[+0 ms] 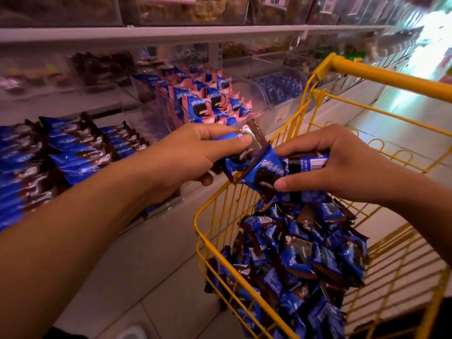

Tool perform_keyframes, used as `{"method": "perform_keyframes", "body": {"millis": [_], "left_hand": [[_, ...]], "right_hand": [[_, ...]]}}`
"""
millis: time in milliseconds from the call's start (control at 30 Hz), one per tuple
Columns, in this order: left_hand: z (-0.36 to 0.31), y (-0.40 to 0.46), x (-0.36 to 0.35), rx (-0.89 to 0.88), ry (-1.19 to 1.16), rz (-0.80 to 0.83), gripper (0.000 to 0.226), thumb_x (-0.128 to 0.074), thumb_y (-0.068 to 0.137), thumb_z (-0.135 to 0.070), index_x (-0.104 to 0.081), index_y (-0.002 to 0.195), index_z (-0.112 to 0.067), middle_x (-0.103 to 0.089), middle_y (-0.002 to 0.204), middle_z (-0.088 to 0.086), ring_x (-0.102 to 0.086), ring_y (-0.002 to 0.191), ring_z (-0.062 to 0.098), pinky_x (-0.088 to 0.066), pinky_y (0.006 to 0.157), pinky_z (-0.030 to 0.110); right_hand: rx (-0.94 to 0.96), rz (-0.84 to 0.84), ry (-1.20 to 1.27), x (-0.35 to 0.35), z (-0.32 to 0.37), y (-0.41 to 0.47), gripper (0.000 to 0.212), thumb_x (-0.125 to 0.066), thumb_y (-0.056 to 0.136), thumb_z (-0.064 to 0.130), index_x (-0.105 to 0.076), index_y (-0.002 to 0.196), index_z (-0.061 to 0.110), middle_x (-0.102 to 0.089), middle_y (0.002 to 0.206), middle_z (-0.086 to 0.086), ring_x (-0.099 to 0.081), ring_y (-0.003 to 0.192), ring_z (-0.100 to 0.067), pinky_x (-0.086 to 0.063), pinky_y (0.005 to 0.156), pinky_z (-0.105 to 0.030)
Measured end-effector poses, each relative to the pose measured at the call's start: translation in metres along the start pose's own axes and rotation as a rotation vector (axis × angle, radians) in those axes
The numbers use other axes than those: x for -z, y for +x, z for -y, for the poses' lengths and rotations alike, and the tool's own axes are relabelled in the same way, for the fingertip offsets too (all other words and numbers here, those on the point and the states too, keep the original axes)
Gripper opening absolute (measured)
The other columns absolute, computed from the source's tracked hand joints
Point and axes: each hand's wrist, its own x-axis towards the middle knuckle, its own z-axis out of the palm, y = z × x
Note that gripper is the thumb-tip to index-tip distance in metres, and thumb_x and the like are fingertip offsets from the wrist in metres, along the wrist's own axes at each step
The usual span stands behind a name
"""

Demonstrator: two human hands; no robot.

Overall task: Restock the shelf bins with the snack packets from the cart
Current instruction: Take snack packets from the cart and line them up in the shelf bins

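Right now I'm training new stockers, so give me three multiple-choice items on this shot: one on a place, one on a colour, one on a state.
1. Where is the loose heap of packets?
A. in the cart
B. on the floor
C. on the top shelf

2. What colour is the cart frame?
A. red
B. yellow
C. grey

3. What is the right hand doing?
A. hanging idle
B. gripping the cart handle
C. holding a packet

Key: 1 A, the heap lies inside the wire basket; 2 B, the wires and handle are yellow; 3 C, thumb and fingers pinch a blue packet.
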Motion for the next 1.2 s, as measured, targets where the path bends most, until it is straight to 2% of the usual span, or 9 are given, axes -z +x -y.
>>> {"method": "perform_keyframes", "body": {"millis": [133, 233, 400, 533, 633, 733, 900, 1067, 1200], "left_hand": [[-0.002, 0.004, -0.006, 0.017, 0.05, -0.013, 0.046, -0.043, 0.088, -0.07, -0.075, 0.097, -0.037, -0.077, 0.089, -0.005, -0.073, 0.08, 0.009, -0.061, 0.068, 0.027], [-0.005, -0.001, -0.009, -0.032, 0.037, 0.114, 0.055, -0.05, 0.079, -0.078, -0.075, 0.101, -0.034, -0.077, 0.095, -0.004, -0.074, 0.087, 0.013, -0.061, 0.07, 0.029], [-0.003, -0.005, -0.01, -0.073, 0.023, 0.118, 0.035, -0.08, 0.074, -0.032, -0.072, 0.107, -0.028, -0.076, 0.096, 0.002, -0.074, 0.084, 0.022, -0.059, 0.06, 0.027], [-0.007, -0.006, 0.009, -0.012, -0.098, 0.029, 0.059, -0.082, 0.064, -0.036, -0.063, 0.117, -0.017, -0.076, 0.099, 0.009, -0.075, 0.082, 0.026, -0.056, 0.055, 0.027], [-0.01, -0.018, 0.04, -0.026, -0.176, -0.136, 0.075, -0.083, 0.051, -0.038, -0.064, 0.118, -0.009, -0.076, 0.096, 0.011, -0.074, 0.074, 0.024, -0.054, 0.048, 0.025], [-0.002, -0.032, 0.076, 0.004, -0.214, -0.377, 0.061, -0.083, 0.057, -0.031, -0.065, 0.112, -0.012, -0.076, 0.087, 0.004, -0.069, 0.062, 0.016, -0.052, 0.044, 0.021], [0.025, -0.054, 0.125, 0.132, -0.242, -0.668, 0.039, -0.076, 0.076, -0.028, -0.069, 0.113, -0.017, -0.075, 0.092, 0.002, -0.068, 0.07, 0.016, -0.05, 0.049, 0.021], [0.058, -0.065, 0.15, 0.211, -0.103, -0.858, 0.04, -0.082, 0.067, -0.034, -0.066, 0.101, -0.02, -0.074, 0.091, 0.006, -0.074, 0.076, 0.02, -0.061, 0.058, 0.033], [0.07, -0.063, 0.152, 0.188, 0.048, -0.95, 0.043, -0.081, 0.06, -0.041, -0.051, 0.088, -0.029, -0.067, 0.094, 0.002, -0.07, 0.085, 0.025, -0.06, 0.074, 0.044]], "right_hand": [[-0.012, -0.077, -0.007, -0.004, 0.004, 0.001, 0.038, -0.088, 0.063, 0.024, -0.075, 0.098, 0.022, -0.077, 0.087, 0.011, -0.073, 0.071, -0.004, -0.054, 0.06, -0.015], [-0.048, -0.16, 0.06, -0.006, 0.006, 0.001, 0.046, -0.089, 0.057, 0.028, -0.073, 0.1, 0.02, -0.077, 0.088, 0.01, -0.074, 0.072, -0.008, -0.055, 0.057, -0.017], [-0.08, -0.308, 0.202, -0.012, 0.003, 0.002, 0.047, -0.089, 0.057, 0.03, -0.072, 0.099, 0.018, -0.077, 0.087, 0.008, -0.074, 0.078, -0.008, -0.057, 0.06, -0.018], [-0.171, -0.4, 0.688, -0.01, -0.005, 0.009, 0.051, -0.082, 0.067, 0.018, -0.067, 0.113, 0.003, -0.077, 0.103, -0.008, -0.073, 0.098, -0.023, -0.058, 0.081, -0.027], [-0.182, -0.384, 0.791, -0.017, 0.005, 0.021, 0.052, -0.076, 0.07, 0.01, -0.062, 0.118, -0.002, -0.075, 0.109, -0.012, -0.072, 0.102, -0.027, -0.06, 0.082, -0.033], [-0.086, -0.307, 0.526, -0.036, 0.03, 0.048, 0.042, -0.084, 0.063, 0.021, -0.069, 0.1, 0.01, -0.076, 0.099, -0.009, -0.075, 0.088, -0.03, -0.063, 0.071, -0.041], [0.311, -0.171, -0.073, -0.087, 0.076, 0.116, 0.03, -0.089, 0.069, 0.015, -0.073, 0.093, 0.023, -0.069, 0.076, 0.014, -0.057, 0.064, 0.009, -0.048, 0.061, -0.011], [0.329, 0.143, -0.399, -0.146, 0.081, 0.153, 0.032, -0.083, 0.075, 0.02, -0.076, 0.106, 0.019, -0.076, 0.095, -0.001, -0.069, 0.088, -0.01, -0.05, 0.075, -0.028], [0.371, 0.347, -0.625, -0.168, 0.07, 0.158, 0.05, -0.064, 0.093, 0.038, -0.055, 0.137, 0.015, -0.053, 0.137, -0.009, -0.047, 0.125, -0.024, -0.033, 0.102, -0.027]]}}
